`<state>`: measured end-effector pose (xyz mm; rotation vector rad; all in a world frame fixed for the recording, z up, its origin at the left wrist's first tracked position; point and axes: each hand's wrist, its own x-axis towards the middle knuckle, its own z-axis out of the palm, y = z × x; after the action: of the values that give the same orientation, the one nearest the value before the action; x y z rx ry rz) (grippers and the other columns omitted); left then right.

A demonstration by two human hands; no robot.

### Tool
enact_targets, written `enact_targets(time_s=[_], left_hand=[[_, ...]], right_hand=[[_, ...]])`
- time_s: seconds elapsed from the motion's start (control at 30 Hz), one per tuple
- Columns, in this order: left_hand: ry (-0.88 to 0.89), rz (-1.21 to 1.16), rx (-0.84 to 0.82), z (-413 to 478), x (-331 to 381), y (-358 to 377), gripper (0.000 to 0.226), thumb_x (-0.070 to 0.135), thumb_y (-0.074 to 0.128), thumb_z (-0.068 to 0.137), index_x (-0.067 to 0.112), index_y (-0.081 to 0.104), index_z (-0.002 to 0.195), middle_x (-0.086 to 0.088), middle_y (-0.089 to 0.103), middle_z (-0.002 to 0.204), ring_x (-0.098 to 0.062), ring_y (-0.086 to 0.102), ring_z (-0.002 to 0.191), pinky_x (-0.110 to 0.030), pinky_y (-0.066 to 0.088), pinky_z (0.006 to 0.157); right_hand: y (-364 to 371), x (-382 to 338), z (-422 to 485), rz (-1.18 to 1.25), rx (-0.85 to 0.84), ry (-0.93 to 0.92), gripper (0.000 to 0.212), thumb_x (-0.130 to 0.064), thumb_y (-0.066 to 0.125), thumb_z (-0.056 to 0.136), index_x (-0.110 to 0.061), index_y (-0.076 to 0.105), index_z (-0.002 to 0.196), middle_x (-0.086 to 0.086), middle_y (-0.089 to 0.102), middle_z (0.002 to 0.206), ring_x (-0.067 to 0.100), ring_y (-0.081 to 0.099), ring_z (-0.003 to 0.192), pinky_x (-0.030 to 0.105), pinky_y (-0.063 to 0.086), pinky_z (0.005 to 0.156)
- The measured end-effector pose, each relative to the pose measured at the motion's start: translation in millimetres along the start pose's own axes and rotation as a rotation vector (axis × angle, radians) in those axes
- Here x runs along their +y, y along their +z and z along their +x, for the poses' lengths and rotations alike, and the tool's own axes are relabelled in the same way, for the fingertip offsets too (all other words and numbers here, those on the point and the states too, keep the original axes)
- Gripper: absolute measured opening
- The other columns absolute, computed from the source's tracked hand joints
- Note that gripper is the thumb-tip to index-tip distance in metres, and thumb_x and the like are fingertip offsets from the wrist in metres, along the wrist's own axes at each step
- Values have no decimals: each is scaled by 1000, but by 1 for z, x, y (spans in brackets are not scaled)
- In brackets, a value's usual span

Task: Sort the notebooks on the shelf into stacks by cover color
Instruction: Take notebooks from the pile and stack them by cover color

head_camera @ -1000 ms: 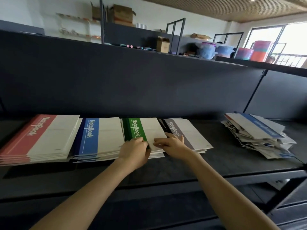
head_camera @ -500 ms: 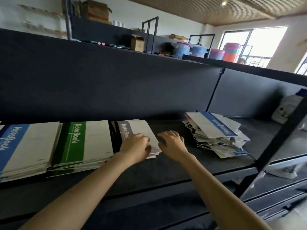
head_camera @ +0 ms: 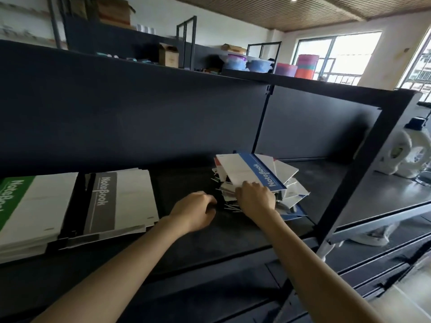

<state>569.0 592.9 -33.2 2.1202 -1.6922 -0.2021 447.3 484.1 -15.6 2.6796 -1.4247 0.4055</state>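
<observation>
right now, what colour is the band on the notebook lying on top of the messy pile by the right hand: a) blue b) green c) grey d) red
A: the top notebook of the messy pile carries a blue band printed with "NoteBook", and the right hand lies on its near edge.

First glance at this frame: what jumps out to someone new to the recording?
The messy pile of notebooks at the right end of the shelf, a blue-striped notebook on top, draws the eye first, with the right hand on its near edge and the left hand just beside it. Against that, the neat grey stack and green stack lie side by side at the left.
</observation>
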Motion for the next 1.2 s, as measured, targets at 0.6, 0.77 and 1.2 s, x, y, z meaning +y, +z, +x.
enact_targets(time_s=[0.6, 0.77, 1.2], left_hand=[[-174, -306, 70, -8, -22, -11, 28, 18, 53, 94, 14, 62, 120, 1, 62, 119, -12, 56, 113, -17, 39, 89], [-452, -1003, 80, -9, -17, -21, 26, 26, 40, 101, 14, 61, 110, -3, 67, 98, -16, 63, 92, -30, 45, 74], [-723, -1831, 63, -29, -33, -39, 33, 25, 54, 93, -6, 58, 102, -20, 69, 70, -21, 67, 50, -20, 49, 35]], right_hand=[[-9, 12, 16, 740, 446, 179, 24, -8, 35, 97, -3, 55, 86, 11, 52, 75, 24, 45, 67, 30, 30, 56], [-19, 11, 16, 1286, 579, 357, 29, -11, 30, 100, -13, 44, 74, 1, 42, 69, 13, 38, 61, 22, 35, 56], [-14, 2, 15, 2218, 337, 369, 35, -1, 32, 96, -9, 44, 64, -2, 48, 45, 10, 46, 47, 23, 38, 52]])
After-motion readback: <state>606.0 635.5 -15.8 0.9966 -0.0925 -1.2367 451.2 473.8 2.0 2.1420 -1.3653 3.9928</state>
